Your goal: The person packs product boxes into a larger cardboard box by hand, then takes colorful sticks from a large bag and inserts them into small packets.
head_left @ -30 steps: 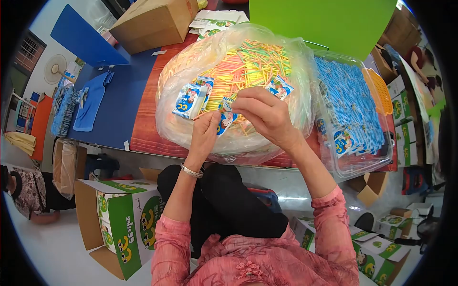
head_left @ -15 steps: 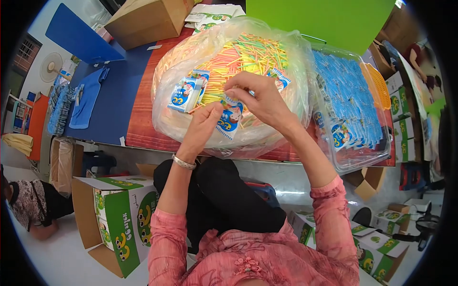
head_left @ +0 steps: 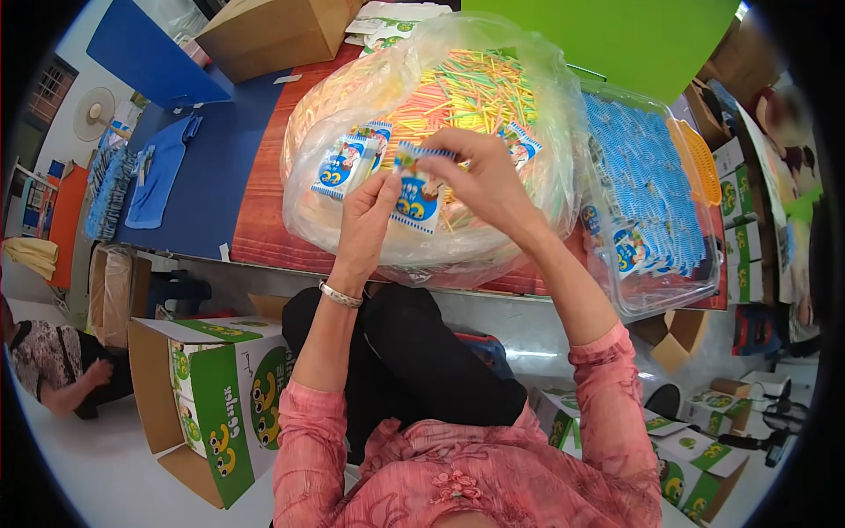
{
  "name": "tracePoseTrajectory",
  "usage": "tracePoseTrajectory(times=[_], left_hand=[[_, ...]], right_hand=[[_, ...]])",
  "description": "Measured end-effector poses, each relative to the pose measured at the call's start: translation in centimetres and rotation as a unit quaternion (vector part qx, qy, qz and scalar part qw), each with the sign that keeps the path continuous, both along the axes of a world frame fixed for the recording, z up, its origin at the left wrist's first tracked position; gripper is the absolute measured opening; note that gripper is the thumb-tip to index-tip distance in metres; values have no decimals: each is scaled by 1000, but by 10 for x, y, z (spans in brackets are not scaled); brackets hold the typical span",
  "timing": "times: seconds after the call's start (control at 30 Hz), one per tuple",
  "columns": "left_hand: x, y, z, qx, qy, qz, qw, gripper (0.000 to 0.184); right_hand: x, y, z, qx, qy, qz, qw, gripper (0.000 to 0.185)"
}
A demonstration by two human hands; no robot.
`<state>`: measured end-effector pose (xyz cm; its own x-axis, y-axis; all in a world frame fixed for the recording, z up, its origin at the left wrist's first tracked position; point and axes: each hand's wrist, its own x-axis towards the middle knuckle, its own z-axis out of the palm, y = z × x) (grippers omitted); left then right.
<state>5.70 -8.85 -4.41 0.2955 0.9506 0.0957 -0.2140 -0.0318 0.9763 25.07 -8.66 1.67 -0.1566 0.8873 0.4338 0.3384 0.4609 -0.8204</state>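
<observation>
A small blue-and-white printed packet (head_left: pixel 417 204) is held upright between my hands, over a big clear plastic bag (head_left: pixel 308 216). My left hand (head_left: pixel 366 218) pinches the packet's left edge between thumb and fingers. My right hand (head_left: pixel 488 183) has its thumb and fingers closed at the packet's top edge. Inside the open bag lie many thin sticks (head_left: pixel 488 84) in yellow, orange, pink and green. On the sticks, left of my left hand, rests another packet (head_left: pixel 339 172), overlapping one behind it. One more packet (head_left: pixel 521 145) lies beyond my right hand.
A clear plastic tub (head_left: pixel 634 295) full of blue packets stands at the right, with an orange basket (head_left: pixel 700 163) beside it. A blue cloth (head_left: pixel 160 180) lies on the left. Below are a green-and-white carton (head_left: pixel 229 414) and a seated person (head_left: pixel 57 365).
Both hands have shifted slightly, and the packet between them has risen and now faces me more squarely. At lower left, the other person's forearm and hand have come forward into view.
</observation>
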Motion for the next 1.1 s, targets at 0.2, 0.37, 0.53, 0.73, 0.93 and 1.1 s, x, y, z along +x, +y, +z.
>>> tracePoseTrajectory(times=[0.2,0.37,0.53,0.73,0.93,1.1], left_hand=[[1,-6,8,-48,-2,-37,998,26],[12,-9,9,-20,-17,-20,999,28],[3,-9,1,0,5,-78,997,23],[-23,17,-9,138,237,179,945,23],[-39,50,-22,291,526,347,720,33],[-52,65,-34,239,561,327,722,36]], right_hand=[[4,2,-4,-49,56,21,997,13],[-5,-4,-10,-8,15,-15,1000,13],[-3,-6,-18,123,-110,9,986,12],[53,8,-17,-15,18,-188,982,14],[97,29,-60,48,-189,-330,924,16],[97,17,-58,148,-289,-386,863,23]])
